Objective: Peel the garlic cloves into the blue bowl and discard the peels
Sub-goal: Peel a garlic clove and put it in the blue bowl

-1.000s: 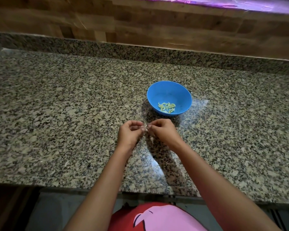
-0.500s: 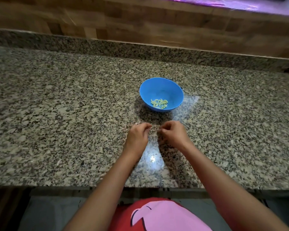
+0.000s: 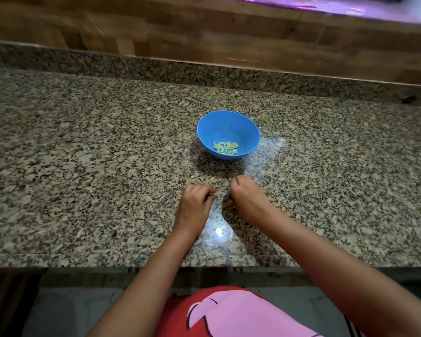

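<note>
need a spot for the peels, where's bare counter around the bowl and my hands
Wide bare counter left of the blue bowl and left hand, and right of the bowl and right hand; also a strip between bowl and back ledge. Crowded: the gap between bowl and hands, where peel scraps lie.

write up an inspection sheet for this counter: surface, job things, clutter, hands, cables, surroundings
surface: speckled granite countertop, glare patch near the front edge
job's things: round blue plastic bowl holding pale peeled garlic cloves
clutter: thin papery garlic peels on the counter beyond the left hand
hands: left hand pinches a small pale piece; right hand curled, contents hidden
cables: nothing seen
surroundings: granite upstand, wooden wall panelling
</note>
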